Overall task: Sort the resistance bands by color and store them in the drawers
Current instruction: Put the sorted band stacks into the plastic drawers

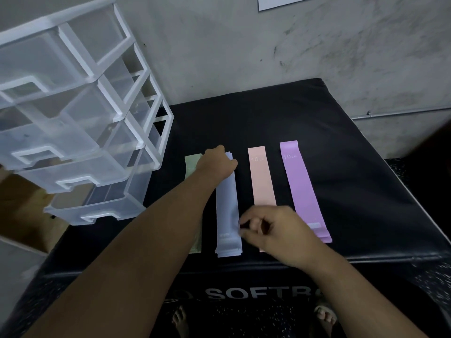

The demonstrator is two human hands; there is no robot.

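Observation:
Four stacks of flat resistance bands lie side by side on a black padded box (341,167): green (189,172), pale blue (227,211), peach (261,179) and purple (301,186). My left hand (214,164) grips the far end of the pale blue stack, and its forearm covers most of the green bands. My right hand (275,230) pinches the right edge of the same blue stack near its front end and hides the lower part of the peach band.
A clear plastic drawer unit (80,118) with a white frame stands at the left on the box, its several drawers pulled out. A grey wall rises behind. Bare feet (180,320) show on the speckled floor below the box's front edge.

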